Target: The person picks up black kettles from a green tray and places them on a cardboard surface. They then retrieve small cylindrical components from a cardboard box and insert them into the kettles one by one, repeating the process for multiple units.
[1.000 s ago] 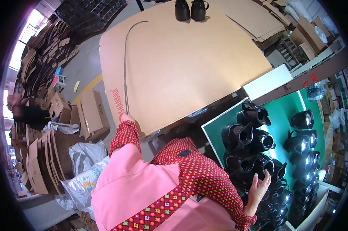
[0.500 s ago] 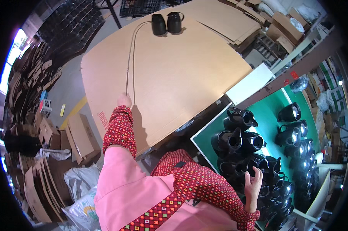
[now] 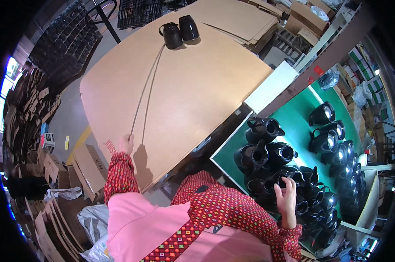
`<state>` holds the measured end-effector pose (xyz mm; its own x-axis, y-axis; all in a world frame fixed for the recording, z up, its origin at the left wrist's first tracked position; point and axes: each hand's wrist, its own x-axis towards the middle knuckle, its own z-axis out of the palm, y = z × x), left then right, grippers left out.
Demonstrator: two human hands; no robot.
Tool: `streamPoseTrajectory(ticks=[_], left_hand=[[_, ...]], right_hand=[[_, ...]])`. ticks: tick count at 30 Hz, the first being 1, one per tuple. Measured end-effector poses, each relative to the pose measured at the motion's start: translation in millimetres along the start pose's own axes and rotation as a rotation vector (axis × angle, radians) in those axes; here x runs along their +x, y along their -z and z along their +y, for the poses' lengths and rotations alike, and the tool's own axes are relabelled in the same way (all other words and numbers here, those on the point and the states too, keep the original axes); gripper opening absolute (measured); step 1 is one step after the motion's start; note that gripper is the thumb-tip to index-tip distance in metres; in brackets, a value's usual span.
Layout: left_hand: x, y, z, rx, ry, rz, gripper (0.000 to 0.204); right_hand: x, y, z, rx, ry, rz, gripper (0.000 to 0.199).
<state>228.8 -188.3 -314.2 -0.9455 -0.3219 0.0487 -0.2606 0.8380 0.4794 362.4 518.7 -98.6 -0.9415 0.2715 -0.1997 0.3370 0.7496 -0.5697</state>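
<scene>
A thin, dark, flexible rod (image 3: 141, 97) is gripped at its near end by my closed left hand (image 3: 126, 143). Its far end reaches across the cardboard sheet (image 3: 197, 83) to two black jugs (image 3: 173, 36) standing close together near the far edge. The left jug's handle points left; no handle shows on the right one. My right hand (image 3: 286, 196) is held over a cluster of black jugs (image 3: 252, 157) on the green table (image 3: 232, 150). Its fingers are bent and apart, with nothing in them. Whether it touches a jug below, I cannot tell.
More black jugs (image 3: 326, 142) line the right side of the green table. A white box-like block (image 3: 271, 87) and a brown beam (image 3: 309, 81) lie between the two surfaces. Flattened cartons (image 3: 90, 168) and plastic bags (image 3: 95, 220) lie at left. Dark stacked crates (image 3: 62, 39) stand far left.
My left hand has drawn back toward me with the rod, which now looks straighter. Both far jugs are turned differently, and the rod's tip lies at their near side. My right hand stays over the cluster.
</scene>
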Motion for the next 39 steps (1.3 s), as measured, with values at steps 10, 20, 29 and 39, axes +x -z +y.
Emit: streamPoseTrajectory(ticks=[10,20,29,39], left_hand=[[-224.6,81.7,19.1,0.081,0.064,-0.126,0.026],[-359.0,86.0,-9.6,0.231,0.485,-0.137,0.027],[-245.8,10.9,1.2,0.230,0.368,-0.003,0.037],[278.5,-48.9,284.1,-0.515,-0.227,0.004,0.058]], right_hand=[[115.4,-11.8,-113.3,-0.011,0.461,-0.072,0.047],[337.8,-142.4,-256.8,0.038,0.444,-0.109,0.079],[501.1,-248.2,-294.5,0.328,0.161,-0.130,0.069],[623.2,-264.7,-315.6,0.389,0.128,0.078,0.067]])
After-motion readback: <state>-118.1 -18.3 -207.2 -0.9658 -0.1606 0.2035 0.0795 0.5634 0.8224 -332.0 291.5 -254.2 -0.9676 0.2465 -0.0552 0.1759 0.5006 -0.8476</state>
